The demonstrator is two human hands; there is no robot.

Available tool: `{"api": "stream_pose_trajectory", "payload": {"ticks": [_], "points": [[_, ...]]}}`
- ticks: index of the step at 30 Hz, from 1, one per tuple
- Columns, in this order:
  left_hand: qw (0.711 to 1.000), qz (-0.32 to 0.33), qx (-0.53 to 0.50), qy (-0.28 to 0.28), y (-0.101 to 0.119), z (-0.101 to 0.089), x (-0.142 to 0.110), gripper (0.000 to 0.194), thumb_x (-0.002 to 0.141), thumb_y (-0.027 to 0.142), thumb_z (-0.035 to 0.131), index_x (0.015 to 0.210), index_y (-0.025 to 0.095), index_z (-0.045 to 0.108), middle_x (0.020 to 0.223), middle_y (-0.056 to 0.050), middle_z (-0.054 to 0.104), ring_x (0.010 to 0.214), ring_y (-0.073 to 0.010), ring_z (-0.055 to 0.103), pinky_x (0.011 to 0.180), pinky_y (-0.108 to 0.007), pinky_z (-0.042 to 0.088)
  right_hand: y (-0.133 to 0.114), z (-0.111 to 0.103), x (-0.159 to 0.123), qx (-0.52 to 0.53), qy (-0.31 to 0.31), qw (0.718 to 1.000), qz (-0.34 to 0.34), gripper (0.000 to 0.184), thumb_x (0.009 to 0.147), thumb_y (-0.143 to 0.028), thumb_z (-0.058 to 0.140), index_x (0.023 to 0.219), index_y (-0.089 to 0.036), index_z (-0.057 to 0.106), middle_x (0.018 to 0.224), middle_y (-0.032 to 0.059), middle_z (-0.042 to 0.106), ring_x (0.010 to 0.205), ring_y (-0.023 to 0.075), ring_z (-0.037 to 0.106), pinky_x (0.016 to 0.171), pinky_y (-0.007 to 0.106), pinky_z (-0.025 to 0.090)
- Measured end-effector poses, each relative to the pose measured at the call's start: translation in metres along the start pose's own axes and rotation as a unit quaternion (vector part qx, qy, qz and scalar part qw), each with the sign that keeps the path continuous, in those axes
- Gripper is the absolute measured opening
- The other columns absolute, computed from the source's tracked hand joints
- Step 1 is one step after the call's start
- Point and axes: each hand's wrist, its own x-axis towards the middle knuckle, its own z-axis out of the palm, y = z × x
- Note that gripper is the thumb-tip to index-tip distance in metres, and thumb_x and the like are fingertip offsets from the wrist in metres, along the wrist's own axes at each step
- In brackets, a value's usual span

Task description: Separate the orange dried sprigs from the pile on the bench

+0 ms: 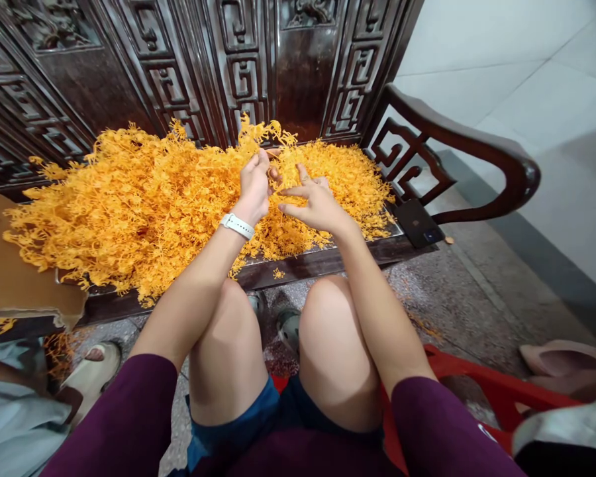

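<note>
A big heap of small, spidery orange plastic pieces (144,205) covers most of a dark wooden bench seat. Above its middle, my left hand (255,185), with a white band on the wrist, is closed around a branching cluster of the orange pieces (265,132) that sticks up past the fingers. My right hand (315,202) is just to the right, its fingers spread and pointing toward the left hand. Orange pieces lie behind those fingers, and I see none gripped in them. The exact shape of the single pieces is too fine to make out.
The bench's carved backrest (298,86) rises behind the heap, and a curved armrest (506,159) stands at right. A dark phone (418,222) lies on the seat's right end. Cardboard (24,265) is at left, above another person's sandalled foot (92,371). A red plastic stool (477,384) is lower right.
</note>
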Motion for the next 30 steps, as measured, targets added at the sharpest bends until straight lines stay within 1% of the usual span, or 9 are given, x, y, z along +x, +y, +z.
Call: {"api": "stream_pose_trajectory", "payload": {"ticks": [3, 5, 9, 13, 16, 19, 22, 26, 30], "points": [[1.0, -0.004, 0.002, 0.003, 0.001, 0.001, 0.0, 0.055, 0.095, 0.08, 0.054, 0.11, 0.029, 0.068, 0.06, 0.002, 0.05, 0.056, -0.0145, 0.05, 0.055, -0.03, 0.04, 0.006, 0.001, -0.001, -0.042, -0.017, 0.998, 0.046, 0.066, 0.087, -0.045, 0.074, 0.151, -0.033, 0.065, 0.165, 0.011, 0.052, 0.143, 0.0521, 0.045, 0.117, 0.079, 0.029], [1.0, -0.012, 0.007, -0.007, 0.001, 0.002, -0.001, 0.051, 0.095, 0.078, 0.056, 0.105, 0.029, 0.068, 0.057, 0.003, 0.044, 0.051, -0.0131, 0.042, 0.051, -0.03, 0.037, 0.01, 0.003, 0.0, -0.044, 0.002, 0.997, 0.06, 0.079, 0.088, -0.04, 0.071, 0.164, -0.031, 0.05, 0.167, 0.0105, 0.05, 0.145, 0.051, 0.047, 0.119, 0.076, 0.032], [0.996, 0.01, 0.07, -0.057, -0.002, 0.001, -0.001, 0.043, 0.094, 0.068, 0.069, 0.089, 0.025, 0.068, 0.059, 0.003, 0.043, 0.052, -0.0122, 0.042, 0.056, -0.03, 0.037, 0.016, 0.007, 0.006, -0.032, 0.059, 0.994, 0.085, 0.076, 0.087, -0.033, 0.068, 0.16, -0.02, 0.053, 0.154, 0.0169, 0.062, 0.139, 0.048, 0.054, 0.117, 0.07, 0.04], [0.97, 0.123, 0.19, -0.086, -0.002, -0.007, 0.002, 0.038, 0.094, 0.042, 0.077, 0.066, 0.022, 0.061, 0.057, 0.0, 0.044, 0.065, -0.0182, 0.051, 0.068, -0.032, 0.04, 0.021, 0.008, 0.008, -0.042, 0.048, 0.991, 0.12, 0.063, 0.084, -0.04, 0.073, 0.141, -0.014, 0.066, 0.117, 0.0197, 0.076, 0.124, 0.0483, 0.059, 0.106, 0.071, 0.044], [0.951, 0.179, 0.24, -0.074, 0.004, -0.02, 0.005, 0.043, 0.091, 0.033, 0.08, 0.058, 0.023, 0.054, 0.055, -0.001, 0.043, 0.072, -0.0216, 0.055, 0.072, -0.033, 0.039, 0.031, 0.005, 0.004, -0.05, 0.086, 0.988, 0.116, 0.07, 0.079, -0.041, 0.08, 0.143, -0.017, 0.065, 0.096, 0.0164, 0.076, 0.117, 0.0465, 0.058, 0.106, 0.072, 0.04], [0.966, 0.159, 0.202, -0.039, 0.009, -0.031, 0.008, 0.038, 0.09, 0.041, 0.082, 0.065, 0.023, 0.059, 0.056, 0.0, 0.046, 0.07, -0.0207, 0.057, 0.071, -0.032, 0.04, 0.044, 0.0, -0.001, -0.015, 0.09, 0.99, 0.105, 0.086, 0.077, -0.038, 0.082, 0.156, -0.02, 0.055, 0.084, 0.0105, 0.074, 0.1, 0.039, 0.062, 0.102, 0.067, 0.043], [0.981, 0.102, 0.158, -0.037, 0.007, -0.036, 0.012, 0.039, 0.093, 0.059, 0.074, 0.078, 0.024, 0.068, 0.054, 0.001, 0.05, 0.056, -0.0161, 0.049, 0.063, -0.031, 0.04, 0.046, -0.003, -0.003, 0.04, 0.08, 0.992, 0.093, 0.097, 0.082, -0.045, 0.079, 0.167, -0.019, 0.041, 0.082, 0.007, 0.072, 0.086, 0.032, 0.062, 0.094, 0.057, 0.049], [0.986, 0.055, 0.147, -0.054, 0.0, -0.033, 0.013, 0.049, 0.094, 0.073, 0.063, 0.09, 0.025, 0.074, 0.05, 0.001, 0.053, 0.045, -0.0128, 0.039, 0.051, -0.03, 0.036, 0.034, -0.001, 0.0, 0.098, 0.116, 0.986, 0.073, 0.085, 0.086, -0.063, 0.076, 0.156, -0.02, 0.053, 0.098, 0.0095, 0.073, 0.087, 0.0278, 0.062, 0.091, 0.048, 0.051], [0.982, 0.069, 0.151, -0.089, 0.0, -0.022, 0.007, 0.047, 0.093, 0.071, 0.067, 0.085, 0.025, 0.075, 0.05, 0.001, 0.054, 0.045, -0.012, 0.042, 0.051, -0.029, 0.036, 0.028, 0.004, 0.006, 0.181, 0.154, 0.97, 0.053, 0.074, 0.088, -0.074, 0.07, 0.143, -0.025, 0.06, 0.112, 0.0089, 0.069, 0.092, 0.025, 0.062, 0.089, 0.043, 0.052]]}}
